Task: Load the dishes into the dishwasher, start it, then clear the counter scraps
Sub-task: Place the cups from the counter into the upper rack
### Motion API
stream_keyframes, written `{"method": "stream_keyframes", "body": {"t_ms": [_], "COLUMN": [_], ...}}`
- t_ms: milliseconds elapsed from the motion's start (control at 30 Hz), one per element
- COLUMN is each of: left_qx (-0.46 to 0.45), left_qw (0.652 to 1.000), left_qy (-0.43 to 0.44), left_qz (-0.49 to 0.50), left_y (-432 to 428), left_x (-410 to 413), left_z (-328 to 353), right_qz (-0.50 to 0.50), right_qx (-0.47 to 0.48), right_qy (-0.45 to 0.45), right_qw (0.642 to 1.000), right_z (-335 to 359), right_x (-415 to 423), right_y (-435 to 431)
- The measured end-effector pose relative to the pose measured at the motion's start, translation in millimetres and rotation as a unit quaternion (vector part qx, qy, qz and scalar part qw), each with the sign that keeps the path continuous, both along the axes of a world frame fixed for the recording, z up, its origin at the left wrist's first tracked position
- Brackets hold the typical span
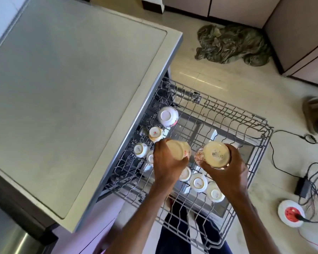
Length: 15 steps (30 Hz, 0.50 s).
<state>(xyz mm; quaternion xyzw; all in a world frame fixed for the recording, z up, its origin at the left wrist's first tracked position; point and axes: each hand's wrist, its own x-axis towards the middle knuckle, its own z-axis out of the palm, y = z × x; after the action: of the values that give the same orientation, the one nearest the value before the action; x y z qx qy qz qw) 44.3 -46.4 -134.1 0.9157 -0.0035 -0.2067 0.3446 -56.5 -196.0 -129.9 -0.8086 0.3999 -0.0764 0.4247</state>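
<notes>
Nearest, rack [267, 133] front: small cups [198, 182], bases up to drain. Over rack middle: left hand [165, 162] gripping cream bowl [176, 148], right hand [228, 173] gripping barcoded bowl [216, 153], both inverted, likely awaiting free prongs. Rack back: patterned bowl [167, 116], upturned too.

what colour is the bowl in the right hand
Cream bowl, reddish pattern on its side; head view.

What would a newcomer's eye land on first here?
The left hand grips one cream bowl, the right hand a second bowl, both upturned above the pulled-out dishwasher rack. Smaller upturned cups sit in the rack. Beyond it, a crumpled olive cloth lies on the floor.
</notes>
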Motion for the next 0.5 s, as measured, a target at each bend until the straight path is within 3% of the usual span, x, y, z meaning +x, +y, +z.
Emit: {"method": "stream_keyframes", "body": {"t_ms": [200, 500], "left_qx": [0.083, 0.194], "left_qw": [0.996, 0.98], "left_qy": [0.043, 0.041], "left_qz": [-0.009, -0.016], "left_y": [-6.9, -25.5], "left_x": [23.9, 37.6], "left_z": [-46.1, -76.6], "right_qz": [-0.011, -0.014], "right_qx": [-0.003, -0.015], "right_qy": [0.03, 0.029], "right_qw": [0.999, 0.999], "right_z": [-3.9, -16.0], "right_x": [20.0, 45.5], "right_y": [2.2, 2.4]}}
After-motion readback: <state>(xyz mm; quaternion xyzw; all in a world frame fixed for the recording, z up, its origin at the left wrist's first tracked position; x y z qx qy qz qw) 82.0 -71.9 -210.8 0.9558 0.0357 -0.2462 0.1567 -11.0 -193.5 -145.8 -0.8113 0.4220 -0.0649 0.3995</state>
